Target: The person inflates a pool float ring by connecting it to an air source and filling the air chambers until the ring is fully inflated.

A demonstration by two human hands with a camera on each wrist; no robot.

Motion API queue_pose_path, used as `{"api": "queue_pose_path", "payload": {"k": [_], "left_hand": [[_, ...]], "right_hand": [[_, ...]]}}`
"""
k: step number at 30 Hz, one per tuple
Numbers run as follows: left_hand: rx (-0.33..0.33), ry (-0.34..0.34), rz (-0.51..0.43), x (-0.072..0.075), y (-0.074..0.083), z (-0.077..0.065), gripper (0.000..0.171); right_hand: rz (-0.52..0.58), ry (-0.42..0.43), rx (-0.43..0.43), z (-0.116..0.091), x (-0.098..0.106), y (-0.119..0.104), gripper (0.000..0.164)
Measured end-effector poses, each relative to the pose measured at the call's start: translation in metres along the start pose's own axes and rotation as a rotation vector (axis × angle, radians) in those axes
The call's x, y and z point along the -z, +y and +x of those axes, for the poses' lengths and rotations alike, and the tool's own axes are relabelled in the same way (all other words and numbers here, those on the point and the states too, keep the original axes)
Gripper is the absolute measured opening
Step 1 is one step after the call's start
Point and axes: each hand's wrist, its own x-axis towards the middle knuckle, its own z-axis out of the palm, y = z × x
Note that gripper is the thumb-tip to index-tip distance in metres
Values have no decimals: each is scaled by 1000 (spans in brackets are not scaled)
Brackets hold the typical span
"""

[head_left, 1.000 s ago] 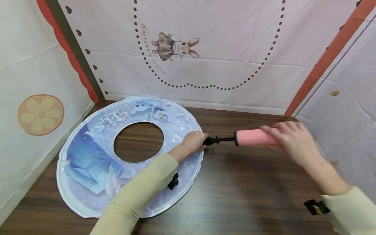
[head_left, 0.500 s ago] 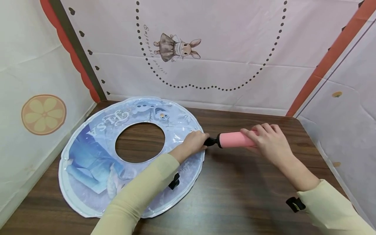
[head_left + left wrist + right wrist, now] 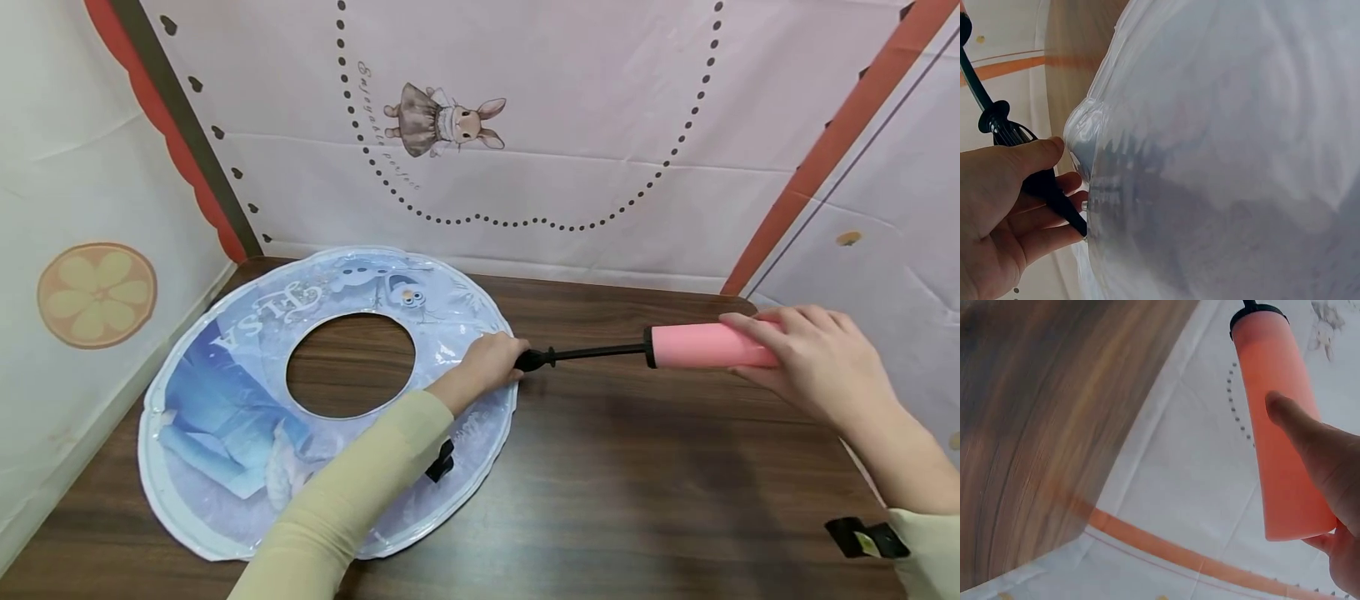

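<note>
A blue and lilac swim ring (image 3: 225, 417) with a printed snowman and "ELSA" lettering lies on the table's left half. At its right edge my left hand (image 3: 491, 360) grips the black nozzle end (image 3: 531, 360) of a hand pump. In the left wrist view, the nozzle tip (image 3: 1072, 219) meets the clear plastic edge of the ring beside a small valve stub; how far in it sits is hidden. My right hand (image 3: 832, 367) holds the pump's pink barrel (image 3: 697, 345), thumb along its side in the right wrist view. A long black rod (image 3: 600, 352) shows between nozzle and barrel.
The dark wood table (image 3: 637, 500) is bounded by a printed cloth wall (image 3: 570, 108) behind, with more cloth at left and right. Black straps with small mounts (image 3: 866, 537) sit at the sleeve cuffs.
My right hand first pushed the pink barrel left against the nozzle, hiding the rod, then drew it back right, baring the rod further than before. My left hand stays at the ring's edge.
</note>
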Motion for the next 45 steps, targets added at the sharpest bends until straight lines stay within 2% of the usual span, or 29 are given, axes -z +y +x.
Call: {"api": "queue_pose_path", "payload": {"k": [2, 6, 7, 9, 13, 16, 21, 27, 32, 34, 36, 38, 39, 42, 43, 45], "left_hand": [[-1, 5, 11, 0, -1, -1, 27], [-27, 19, 25, 0, -1, -1, 26], [-36, 22, 25, 0, -1, 0, 26], [-50, 27, 15, 1, 0, 0, 25], [-44, 34, -9, 1, 2, -2, 26], [-27, 38, -13, 1, 3, -3, 25], [-10, 20, -8, 2, 4, -4, 25], [-6, -10, 7, 3, 5, -1, 26], [-7, -8, 5, 4, 2, -1, 28], [-3, -7, -7, 4, 1, -2, 29], [4, -5, -22, 4, 0, -3, 31], [12, -5, -34, 4, -1, -3, 32], [12, -1, -35, 4, -1, -4, 31], [-1, 6, -28, 4, 1, -4, 30], [-6, 8, -25, 4, 2, -4, 30], [-12, 13, -20, 4, 5, -4, 30]], "right_hand": [[-5, 9, -2, -1, 1, 0, 77], [15, 24, 45, 11, -11, -19, 48], [14, 34, 64, 16, -16, -27, 49], [7, 55, 96, 26, -26, -44, 62], [-12, 114, 127, 42, -44, -68, 61], [-3, 111, 123, 47, -52, -75, 57], [-4, 70, 136, 43, -55, -74, 57], [-19, 40, 168, 30, -40, -56, 61], [2, -21, 110, 18, -16, -29, 66], [0, -16, 70, 12, -5, -18, 52], [-11, 7, 36, 8, 4, -10, 49], [-24, 34, 21, 7, 9, -6, 64], [-32, 43, 22, 7, 9, -7, 73], [-28, 27, 69, 14, 1, -17, 40], [-35, 18, 84, 18, -4, -24, 38], [-42, 28, 122, 26, -17, -38, 50]]}}
